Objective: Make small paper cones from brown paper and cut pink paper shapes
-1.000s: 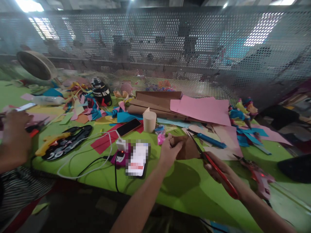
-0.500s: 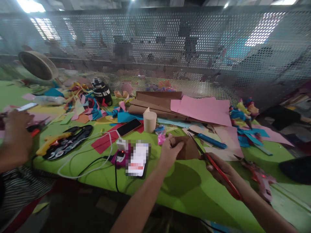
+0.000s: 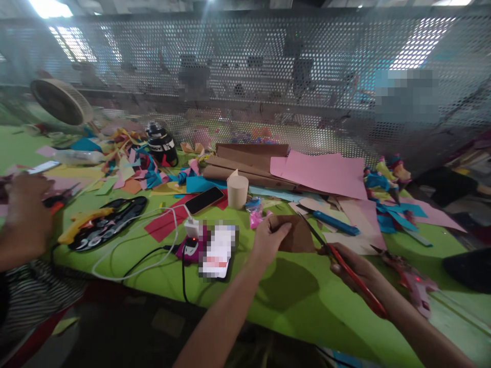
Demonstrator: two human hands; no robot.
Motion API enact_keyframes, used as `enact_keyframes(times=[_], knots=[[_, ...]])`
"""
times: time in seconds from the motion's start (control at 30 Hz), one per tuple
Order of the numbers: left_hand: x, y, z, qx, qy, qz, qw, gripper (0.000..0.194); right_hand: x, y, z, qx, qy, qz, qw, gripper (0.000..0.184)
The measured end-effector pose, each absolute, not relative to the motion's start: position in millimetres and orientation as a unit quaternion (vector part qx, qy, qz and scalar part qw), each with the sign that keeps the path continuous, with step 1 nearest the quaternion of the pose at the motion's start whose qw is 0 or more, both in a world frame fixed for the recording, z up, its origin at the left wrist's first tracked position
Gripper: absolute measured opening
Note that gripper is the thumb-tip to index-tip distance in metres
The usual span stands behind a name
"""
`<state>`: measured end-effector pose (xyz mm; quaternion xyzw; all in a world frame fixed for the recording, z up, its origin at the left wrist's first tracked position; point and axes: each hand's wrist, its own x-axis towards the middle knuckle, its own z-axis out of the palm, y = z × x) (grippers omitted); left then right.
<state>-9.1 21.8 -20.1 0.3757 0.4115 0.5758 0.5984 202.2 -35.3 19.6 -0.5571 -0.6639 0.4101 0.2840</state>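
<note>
A piece of brown paper (image 3: 297, 236) is pinched in my left hand (image 3: 270, 235), its thumb lying over the near face. Red-handled scissors (image 3: 345, 268) are gripped in my right hand (image 3: 358, 271). Their dark blades point up and left along the paper's right edge; I cannot tell whether the blades touch it. Both hands are above the green tabletop (image 3: 291, 319), and the paper casts a shadow there. Behind the paper lies a blue utility knife (image 3: 335, 223). A pink glue gun (image 3: 416, 286) with a lit red light rests to the right of my right hand.
Left of my forearm lie a lit phone (image 3: 218, 253), a purple power strip (image 3: 192, 248) with cables and a dark phone (image 3: 204, 200). A cream paper roll (image 3: 237, 192), brown sheets (image 3: 245, 171) and pink paper (image 3: 318, 173) lie behind. A co-worker's hand (image 3: 28, 209) is at far left.
The scissors and my right hand have shifted slightly to the right. My left hand stays in place with the brown paper.
</note>
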Motion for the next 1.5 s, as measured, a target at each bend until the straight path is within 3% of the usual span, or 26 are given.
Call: enact_keyframes(times=[0.3,1.1,1.5], knots=[[-11.0,20.1,-15.4,0.398,0.399,0.566,0.601,0.034,205.0,-36.0,22.4,-0.567,-0.679,0.38,0.27,0.043],[-11.3,21.7,-16.5,0.411,0.4,0.554,0.604,0.017,216.1,-38.6,26.2,-0.583,-0.686,0.365,0.237,0.036],[-13.9,19.9,-16.6,0.444,0.411,0.526,0.597,0.026,220.3,-43.6,30.5,-0.582,-0.717,0.343,0.172,0.052]])
